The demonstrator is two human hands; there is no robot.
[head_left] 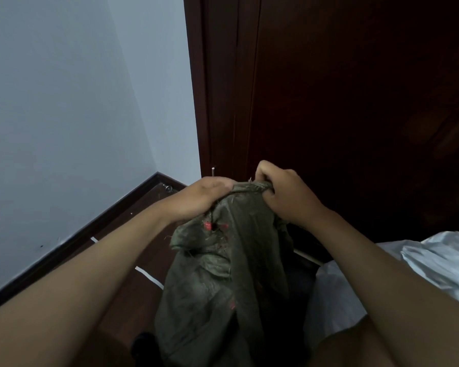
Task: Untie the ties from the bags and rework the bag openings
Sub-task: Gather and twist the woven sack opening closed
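Gripping the bunched mouth of the olive bag (223, 282) with my left hand (202, 200) and right hand (284, 194), I hold it upright over the floor (133, 234), its bottom cut off and any tie hidden.

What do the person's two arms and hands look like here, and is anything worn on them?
Both forearms are bare up to the picture's edge: no sleeve shows. The left hand and the right hand wear no gloves. No ring, watch or bracelet shows on either hand or wrist, and no marking is visible. The fingernails are mostly hidden.
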